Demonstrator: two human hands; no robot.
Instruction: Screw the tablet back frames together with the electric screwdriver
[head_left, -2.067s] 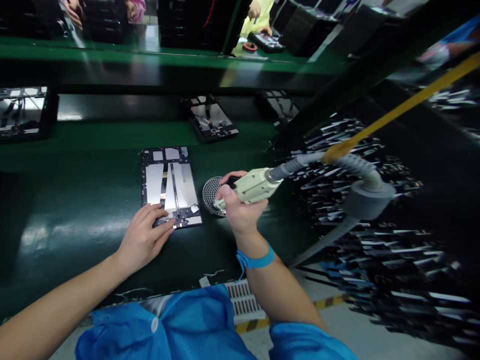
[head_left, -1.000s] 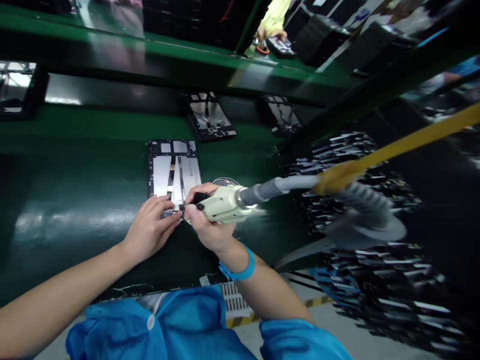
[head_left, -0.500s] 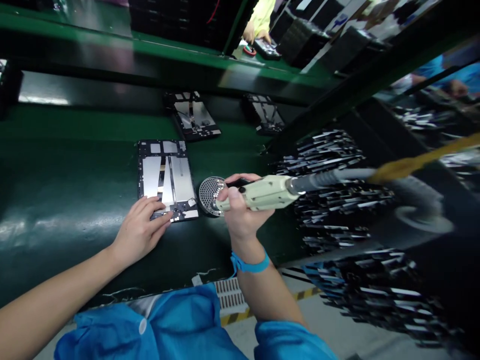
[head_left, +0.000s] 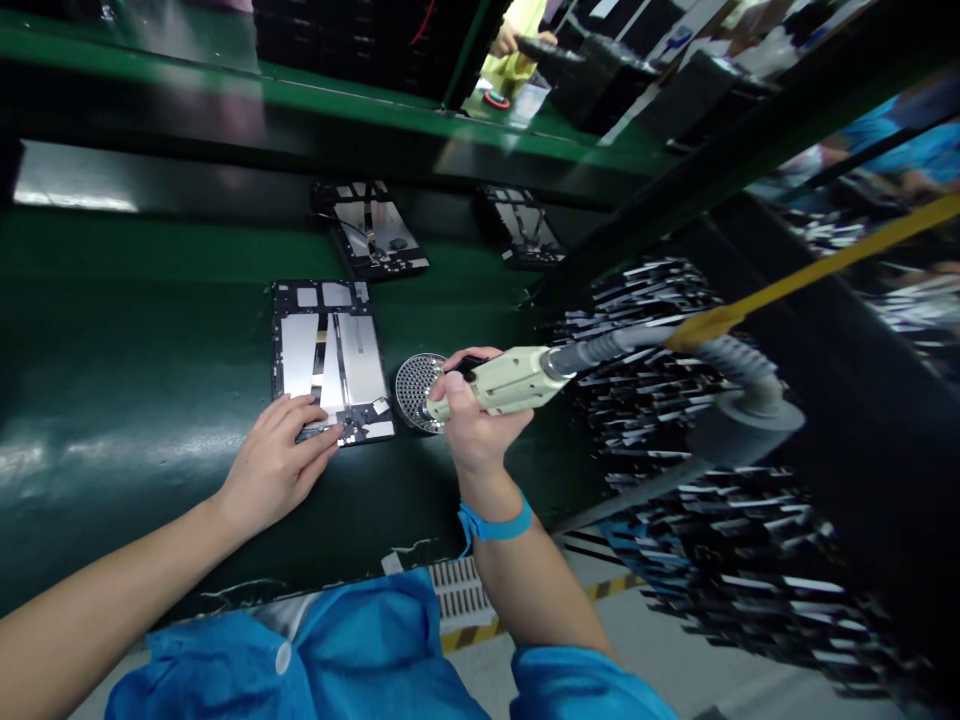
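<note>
— Two hands over the green bench (head_left: 135, 400); what is each one doing?
— Left hand (head_left: 274, 465) lies palm down, fingers spread loosely and gripping nothing, with the fingertips (head_left: 330, 432) resting on the near edge of the opened tablet (head_left: 330, 360). Right hand (head_left: 472, 425) is closed around a pale electric screwdriver (head_left: 506, 380).
— Where does the tablet sit?
— Flat on the bench, back cover off, silver panels and a dark frame showing, just left of a round perforated screw tray (head_left: 416, 390).
— And the screwdriver's tip?
— It points left and down at the screw tray, at its right edge; whether the bit touches it, I cannot tell. A grey coiled hose (head_left: 712, 350) runs from the tool's rear to the right, with a yellow cord (head_left: 825, 265) rising from it.
— Anything else close by?
— A blue wrist strap (head_left: 495, 522) circles the right wrist. Two more opened tablets (head_left: 371, 230) lie farther back on the bench, well apart from the hands. Another person's hand (head_left: 506, 40) shows at the top, across the line
</note>
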